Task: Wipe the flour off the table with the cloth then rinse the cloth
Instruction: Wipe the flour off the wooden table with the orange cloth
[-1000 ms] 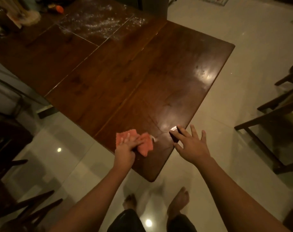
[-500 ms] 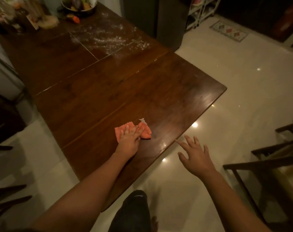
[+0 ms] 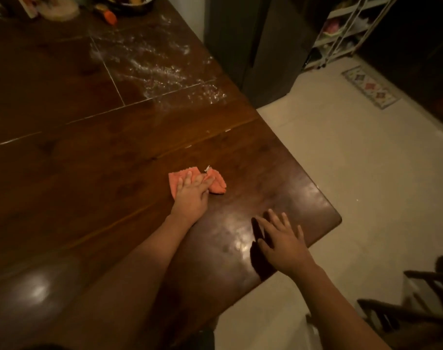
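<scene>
Just left of the frame's centre in the head view, the left hand (image 3: 192, 195) lies flat on the orange cloth (image 3: 216, 184), its fingers (image 3: 187, 176) straight and close together, pressing the fabric down onto the dark wooden worktop (image 3: 89, 160) rather than gripping it. The cloth is crumpled, with one part showing left of the fingers and a bunched part to their right, and a small white tag (image 3: 207, 169) sticks up at its upper edge. The right hand (image 3: 283, 241) is lower and to the right, over the glossy near corner of the worktop, fingers (image 3: 274, 217) spread wide and holding nothing; a dark shadow lies just to its left, and whether the palm touches the wood cannot be told. The flour (image 3: 154, 64) is scattered in white streaks in the upper middle of the frame, well apart from the cloth, along pale seams between the worktop's panels. At the top edge sit a bowl (image 3: 134, 0) and a small orange thing (image 3: 110, 16), too blurred to name. Pale floor (image 3: 354, 173) fills the right side, with a patterned mat (image 3: 372, 87) in the upper right, a white wire rack (image 3: 341, 29) above it, and a dark wooden chair (image 3: 417, 306) in the lower right corner.
</scene>
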